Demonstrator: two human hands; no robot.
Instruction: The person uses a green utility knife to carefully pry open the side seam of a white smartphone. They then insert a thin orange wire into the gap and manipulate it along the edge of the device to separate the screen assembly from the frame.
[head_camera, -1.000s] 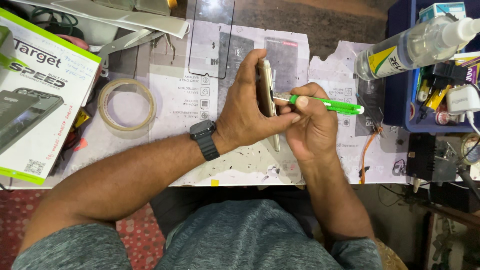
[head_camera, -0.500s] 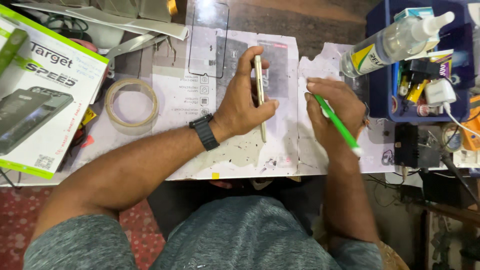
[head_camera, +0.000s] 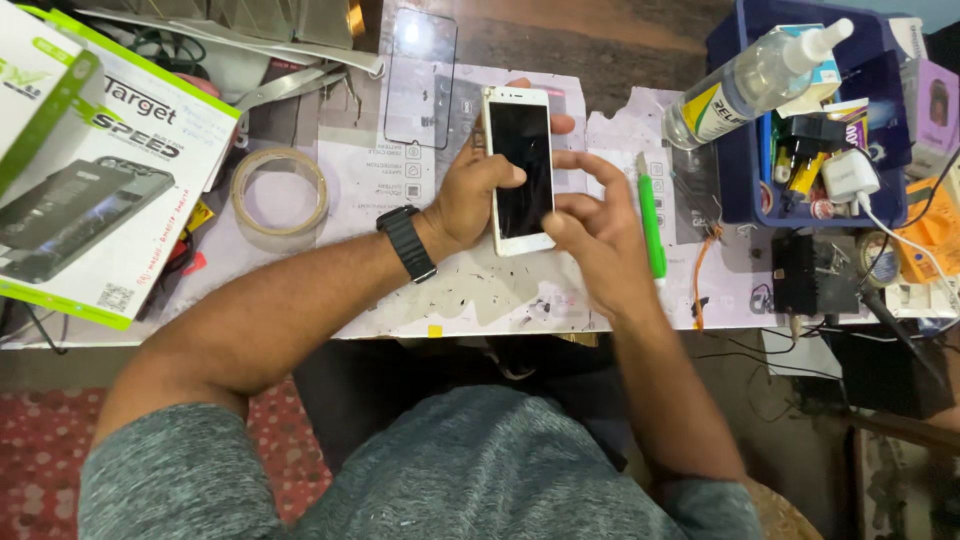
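Head view: we see left hand (head_camera: 470, 195) gripping white phone (head_camera: 520, 168) at frame centre, screen up; right hand (head_camera: 590, 225) fingers loosely curled, touching its right edge. Green tool (head_camera: 651, 222) lies just right.

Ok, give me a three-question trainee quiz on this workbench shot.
1. True or false: the left hand holds the white phone screen up.
2. Where does the green tool lie?
A. in the right hand
B. on the bench, beside the right hand
C. in the blue bin
3. What does the tape roll lie beside: the phone or the green-edged box?

Key: 1 true; 2 B; 3 the green-edged box.
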